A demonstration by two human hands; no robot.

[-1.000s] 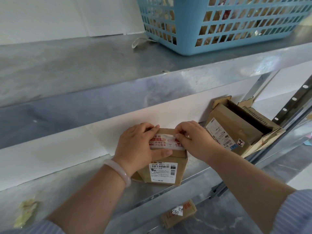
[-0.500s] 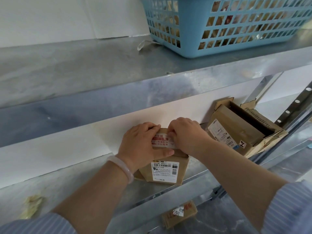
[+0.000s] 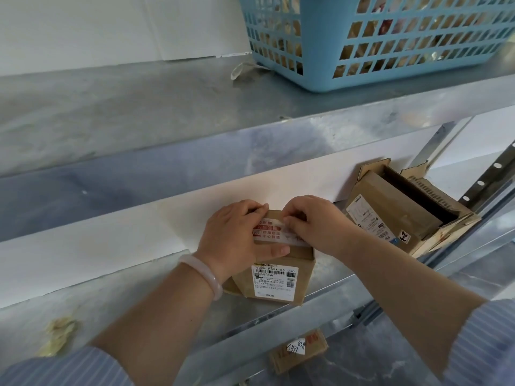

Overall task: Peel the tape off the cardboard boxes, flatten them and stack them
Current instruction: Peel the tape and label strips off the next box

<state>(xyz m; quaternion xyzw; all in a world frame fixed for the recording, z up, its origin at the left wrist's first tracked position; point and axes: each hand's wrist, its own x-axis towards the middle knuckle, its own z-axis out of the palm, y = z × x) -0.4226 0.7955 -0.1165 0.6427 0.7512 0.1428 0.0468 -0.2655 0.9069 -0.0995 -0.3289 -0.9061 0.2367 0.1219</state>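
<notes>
Cardboard box [image 3: 274, 282] under hands: L hand [image 3: 231, 235] grips top, R hand [image 3: 317, 221] pinches tape [image 3: 270, 232].

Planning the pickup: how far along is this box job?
Done: the open box, not yet flattened. In hand: the left hand holds the small box while the right hand picks at its tape. Left: flattening both, the lower box, then stacking; no stack shows.

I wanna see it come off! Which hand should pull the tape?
Probably the right hand: its fingertips pinch the tape on top of the small box. The left hand grips the box, steadying it.
</notes>
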